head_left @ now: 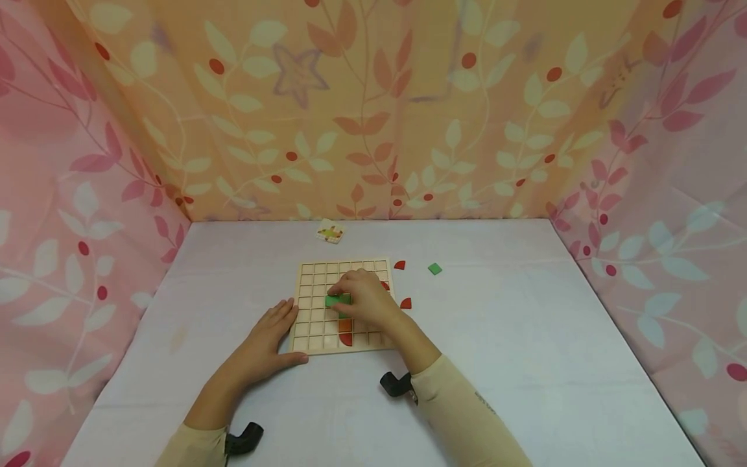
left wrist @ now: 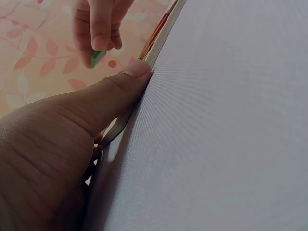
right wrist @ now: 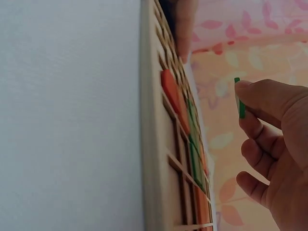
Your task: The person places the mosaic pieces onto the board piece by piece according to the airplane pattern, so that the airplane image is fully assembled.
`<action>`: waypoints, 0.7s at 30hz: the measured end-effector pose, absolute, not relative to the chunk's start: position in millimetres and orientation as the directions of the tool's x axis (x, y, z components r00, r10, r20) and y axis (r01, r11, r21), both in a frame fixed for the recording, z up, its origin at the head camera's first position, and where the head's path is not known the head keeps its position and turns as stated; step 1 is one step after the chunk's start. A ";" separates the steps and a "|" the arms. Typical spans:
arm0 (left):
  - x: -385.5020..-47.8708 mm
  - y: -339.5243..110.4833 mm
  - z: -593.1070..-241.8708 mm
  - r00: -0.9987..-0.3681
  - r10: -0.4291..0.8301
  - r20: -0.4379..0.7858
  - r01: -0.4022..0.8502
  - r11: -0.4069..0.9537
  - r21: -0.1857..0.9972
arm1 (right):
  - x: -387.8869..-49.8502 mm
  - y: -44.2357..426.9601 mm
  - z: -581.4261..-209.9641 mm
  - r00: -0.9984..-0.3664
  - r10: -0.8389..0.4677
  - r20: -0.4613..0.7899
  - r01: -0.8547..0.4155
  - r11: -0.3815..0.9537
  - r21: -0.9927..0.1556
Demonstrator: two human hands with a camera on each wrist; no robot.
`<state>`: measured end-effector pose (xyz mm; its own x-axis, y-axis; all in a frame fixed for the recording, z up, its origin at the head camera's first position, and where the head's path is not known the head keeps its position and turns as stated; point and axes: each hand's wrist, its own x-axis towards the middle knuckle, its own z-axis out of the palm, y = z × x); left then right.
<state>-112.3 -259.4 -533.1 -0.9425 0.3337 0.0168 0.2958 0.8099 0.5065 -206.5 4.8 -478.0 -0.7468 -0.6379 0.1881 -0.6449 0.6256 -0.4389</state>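
A wooden grid board (head_left: pixel 312 342) lies on the white table. My right hand (head_left: pixel 367 299) is over its middle, pinching a small green square tile (right wrist: pixel 239 98) between thumb and fingertip. The right wrist view shows that tile held off the board. Set in the grid are an orange tile (head_left: pixel 345 325), a red quarter-circle piece (head_left: pixel 346 339) and green tiles partly covered by my right hand. My left hand (head_left: pixel 265 340) rests against the board's left side, fingers extended, with its thumb (left wrist: pixel 115 89) touching the front edge near the corner.
To the board's right lie a red quarter-circle piece (head_left: pixel 399 265), a second red piece (head_left: pixel 405 303) and a loose green tile (head_left: pixel 434 268). Behind the board is a small patterned card (head_left: pixel 331 231). Flowered cloth walls (head_left: pixel 373 130) enclose the table's back and sides.
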 end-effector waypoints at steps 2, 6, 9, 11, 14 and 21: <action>-112.0 -259.6 -532.4 -0.943 0.334 0.014 0.295 0.811 0.506 | -205.9 1.2 -482.4 -0.750 -0.638 0.176 -0.641 0.636 -0.428; -111.5 -260.1 -531.2 -0.943 0.333 0.014 0.295 0.812 0.504 | -204.1 -4.2 -488.0 -0.761 -0.631 0.149 -0.628 0.659 -0.414; -111.5 -259.8 -531.0 -0.942 0.335 0.015 0.297 0.812 0.503 | -202.4 -5.3 -490.7 -0.765 -0.631 0.133 -0.621 0.667 -0.412; -111.7 -259.9 -530.8 -0.941 0.337 0.018 0.300 0.811 0.503 | -201.8 -5.6 -492.5 -0.765 -0.631 0.128 -0.621 0.670 -0.408; -111.9 -259.9 -530.0 -0.940 0.340 0.019 0.303 0.809 0.503 | -201.1 -6.2 -494.0 -0.766 -0.630 0.130 -0.622 0.675 -0.397; -112.1 -260.0 -531.4 -0.939 0.344 0.028 0.310 0.806 0.503 | -201.2 -8.8 -499.5 -0.747 -0.652 0.130 -0.653 0.684 -0.326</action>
<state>-112.1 -260.0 -531.4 -0.9387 0.3436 0.0284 0.3105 0.8064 0.5033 -201.2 -8.8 -499.5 -0.7473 -0.6517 0.1298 -0.6529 0.6837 -0.3261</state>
